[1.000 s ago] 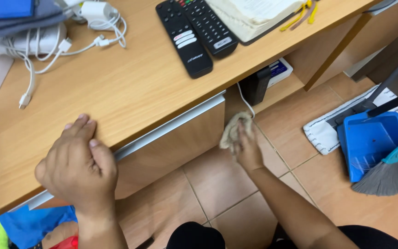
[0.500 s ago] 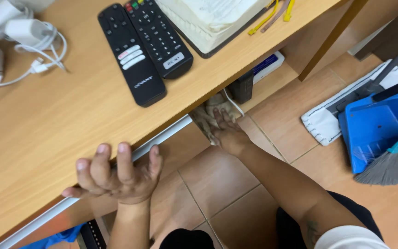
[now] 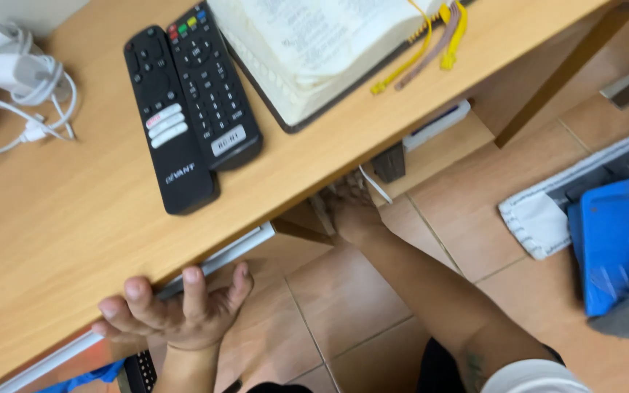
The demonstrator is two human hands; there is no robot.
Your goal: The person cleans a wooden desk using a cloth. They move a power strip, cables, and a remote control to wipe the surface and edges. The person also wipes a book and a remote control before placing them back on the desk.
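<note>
While the left hand (image 3: 176,313) grips the front edge of the worktop (image 3: 60,225) at lower left of the frame, fingers (image 3: 192,287) curled over the rim and spread loosely, holding nothing else, the right hand (image 3: 349,207) is reached in under the worktop at centre frame. Right fingers are mostly hidden by the worktop edge; cannot tell whether they hold anything or how wide they are.

On the worktop:
- two black remotes (image 3: 183,109) side by side, touching, upper centre-left
- open book (image 3: 314,51) with yellow ribbon markers (image 3: 431,47) just right of the remotes, upper centre
- white chargers with coiled white cable (image 3: 27,87) at upper left, well apart from both hands

Under/around:
- white drawer or tray front (image 3: 220,251) running just below the worktop edge, between the two hands
- dark block (image 3: 389,161) and a flat white-and-blue box (image 3: 438,124) on a lower shelf just right of the right hand; thin white cable (image 3: 374,185) next to the hand
- tiled floor (image 3: 343,291) below
- blue dustpan (image 3: 616,240) at right edge, lying partly on a white mop pad (image 3: 540,215), well clear of the hands
- something blue (image 3: 85,378) and a black keyboard-like thing (image 3: 140,371) at the bottom left edge, partly cut off

Worktop edge blocks the view of the right hand's fingertips.
</note>
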